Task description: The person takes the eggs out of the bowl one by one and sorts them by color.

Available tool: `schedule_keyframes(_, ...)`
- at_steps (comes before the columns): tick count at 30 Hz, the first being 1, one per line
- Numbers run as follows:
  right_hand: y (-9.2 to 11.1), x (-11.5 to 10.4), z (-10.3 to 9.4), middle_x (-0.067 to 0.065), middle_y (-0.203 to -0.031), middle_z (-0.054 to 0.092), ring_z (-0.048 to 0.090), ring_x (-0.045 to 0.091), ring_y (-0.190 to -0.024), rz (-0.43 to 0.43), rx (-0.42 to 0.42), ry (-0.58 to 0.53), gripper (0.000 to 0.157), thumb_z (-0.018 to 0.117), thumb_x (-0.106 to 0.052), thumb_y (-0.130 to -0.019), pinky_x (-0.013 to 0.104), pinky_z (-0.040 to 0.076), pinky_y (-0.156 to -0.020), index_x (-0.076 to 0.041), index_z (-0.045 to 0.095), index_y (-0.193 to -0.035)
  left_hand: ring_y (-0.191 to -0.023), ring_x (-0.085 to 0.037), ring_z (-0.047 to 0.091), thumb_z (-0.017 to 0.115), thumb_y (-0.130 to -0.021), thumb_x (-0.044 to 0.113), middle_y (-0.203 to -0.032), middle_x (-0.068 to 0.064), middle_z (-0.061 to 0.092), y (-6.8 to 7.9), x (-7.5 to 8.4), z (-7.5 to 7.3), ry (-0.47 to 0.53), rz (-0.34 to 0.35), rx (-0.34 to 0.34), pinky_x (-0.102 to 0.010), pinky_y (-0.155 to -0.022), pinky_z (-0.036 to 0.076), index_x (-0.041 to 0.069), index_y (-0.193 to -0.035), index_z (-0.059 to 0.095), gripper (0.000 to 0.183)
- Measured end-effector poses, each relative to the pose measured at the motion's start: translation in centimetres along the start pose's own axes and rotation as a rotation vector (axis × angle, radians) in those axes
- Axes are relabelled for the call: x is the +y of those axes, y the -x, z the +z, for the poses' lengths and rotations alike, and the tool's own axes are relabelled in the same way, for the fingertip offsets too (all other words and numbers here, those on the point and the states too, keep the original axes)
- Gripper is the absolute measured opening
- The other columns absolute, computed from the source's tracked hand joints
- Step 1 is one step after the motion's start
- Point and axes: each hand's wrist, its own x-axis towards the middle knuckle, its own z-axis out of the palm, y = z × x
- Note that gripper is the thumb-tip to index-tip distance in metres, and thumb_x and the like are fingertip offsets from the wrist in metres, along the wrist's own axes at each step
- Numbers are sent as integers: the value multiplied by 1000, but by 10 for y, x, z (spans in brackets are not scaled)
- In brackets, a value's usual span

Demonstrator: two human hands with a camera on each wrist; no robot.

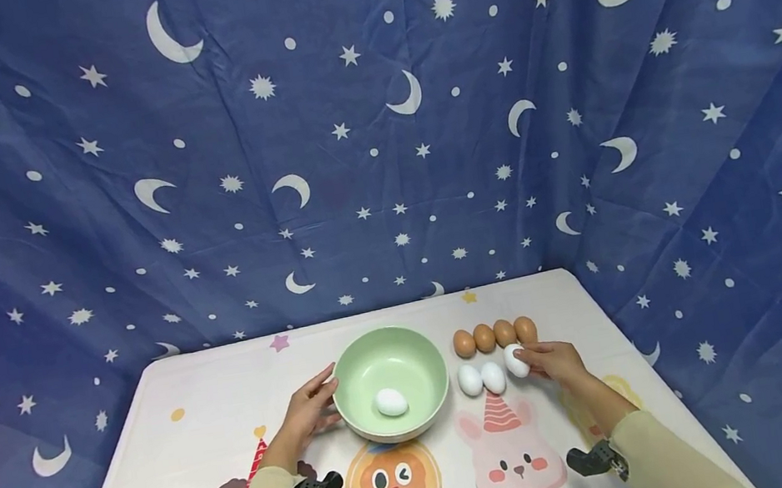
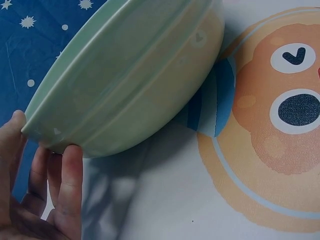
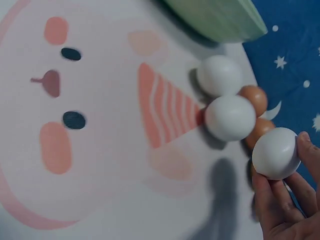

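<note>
A white egg is held in the fingertips of my right hand, and the right wrist view shows the thumb and fingers around this egg. Beside it, two more white eggs lie on the table. My left hand holds the left side of a light green bowl. Seen from the left wrist, a digit is at the bowl's rim and other fingers touch the outer wall. One white egg lies inside the bowl.
Behind the white eggs stands a row of several brown eggs. The table has a white cover printed with cartoon animals. A blue curtain with moons and stars hangs at the table's back and sides.
</note>
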Motion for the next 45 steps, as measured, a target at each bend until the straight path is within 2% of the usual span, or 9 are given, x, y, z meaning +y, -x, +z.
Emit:
schedule_keyframes(9,-7,27,6,22,-105,72,69,8,-71,-1,54,6,46,76,-14,-86,23,63,-69,15,62,-119,-98,-20,63,61,-99,25,-126,-16,54,-3,-3,-2,20,2,4,-39,-80,64,17,-147,48,51)
schedule_keyframes(15,-10,33,10,22,-107,71,68,6,-72,-8,70,54,47,78,-18,-86,19,62,-67,14,63,-117,-95,-18,64,61,-99,24,-127,-16,55,-4,-5,-2,26,-1,5,-40,-81,64,17,-147,48,50)
schedule_keyframes(24,-9,31,6,25,-116,67,69,9,-78,-11,82,142,50,77,-25,-86,21,62,-70,11,64,-119,-96,-18,63,60,-99,25,-127,-16,55,-2,-4,-1,11,1,-1,-40,-81,64,17,-147,47,50)
schedule_keyframes(29,-10,17,2,15,-97,74,66,11,-74,-46,162,192,45,78,-26,-86,18,58,-63,7,69,-115,-98,-19,63,60,-99,27,-128,-16,54,-1,-2,-2,1,1,-1,-39,-81,64,17,-147,47,51)
schedule_keyframes(31,-9,4,3,15,-92,74,65,13,-73,-98,200,237,41,77,-26,-86,16,53,-59,5,71,-113,-99,-19,63,61,-99,27,-129,-15,54,-1,-1,-1,0,1,-4,-38,-81,64,18,-147,47,51)
schedule_keyframes(33,-8,-11,11,16,-96,74,66,16,-77,-172,225,284,38,76,-26,-87,14,50,-60,3,72,-112,-100,-19,63,61,-99,28,-129,-15,54,-1,-1,-1,-9,8,-8,-38,-81,64,18,-148,47,52)
schedule_keyframes(36,-2,-38,35,17,-104,73,70,23,-87,-286,208,306,38,76,-25,-87,16,54,-66,1,72,-115,-100,-19,64,62,-98,29,-129,-16,55,-1,-1,-2,-12,14,-6,-38,-80,64,18,-147,47,52)
schedule_keyframes(41,11,-69,94,14,-113,72,70,29,-101,-438,66,273,44,80,-24,-83,30,62,-81,-3,70,-120,-99,-18,64,61,-99,28,-130,-16,54,-4,-4,-3,-16,4,3,-38,-81,64,19,-147,47,51)
schedule_keyframes(45,21,-71,138,14,-114,72,70,28,-100,-493,-40,264,44,80,-24,-83,31,63,-81,-2,70,-120,-99,-18,64,61,-99,27,-130,-15,55,-4,-5,-2,-8,3,3,-38,-81,64,19,-147,48,51)
